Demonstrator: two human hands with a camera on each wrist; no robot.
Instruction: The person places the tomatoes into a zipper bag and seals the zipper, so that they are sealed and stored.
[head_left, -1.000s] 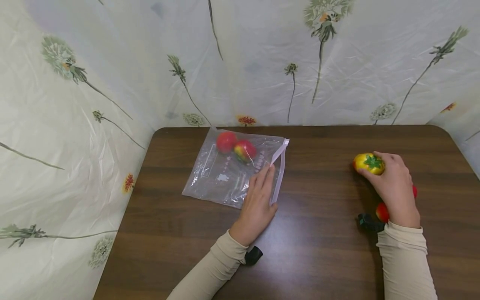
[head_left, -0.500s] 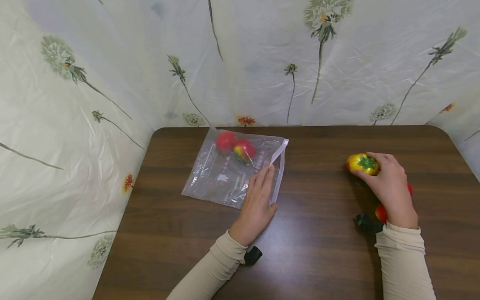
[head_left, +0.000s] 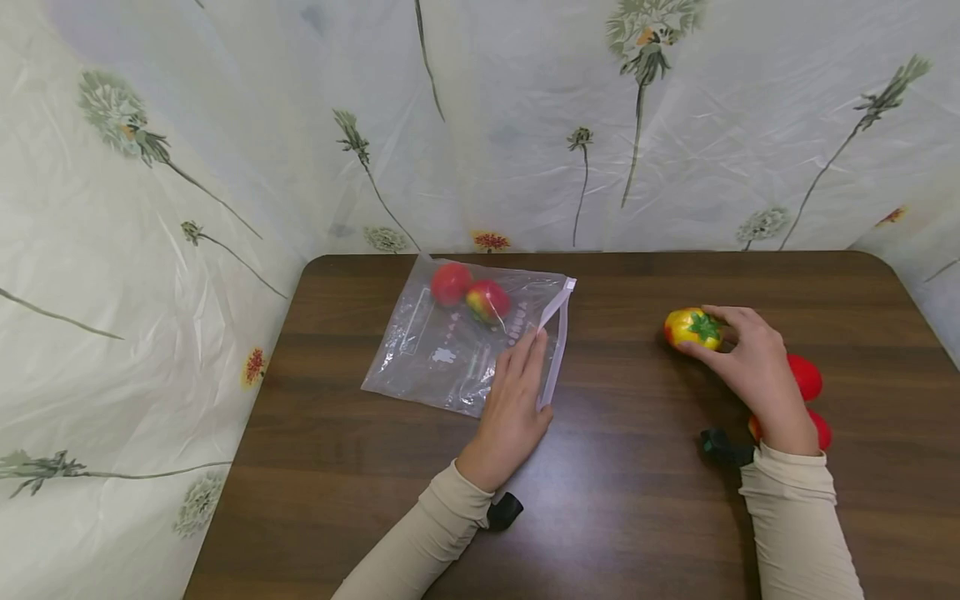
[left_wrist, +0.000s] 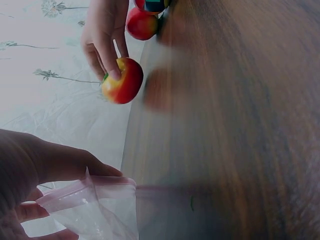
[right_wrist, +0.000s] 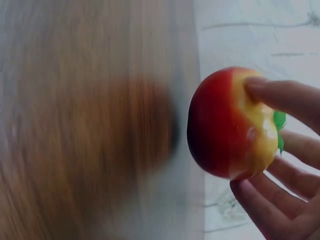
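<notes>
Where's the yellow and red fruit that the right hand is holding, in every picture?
Head: the yellow and red fruit is right of the middle, held by the right hand.
Left wrist: it's in the upper left part, at that same hand's fingertips.
Right wrist: it's right of the middle, about halfway up.
Shared landmark: the brown table shows in all three.

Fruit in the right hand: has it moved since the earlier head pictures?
Yes: the fruit has moved left across the table, closer to the plastic bag.
</notes>
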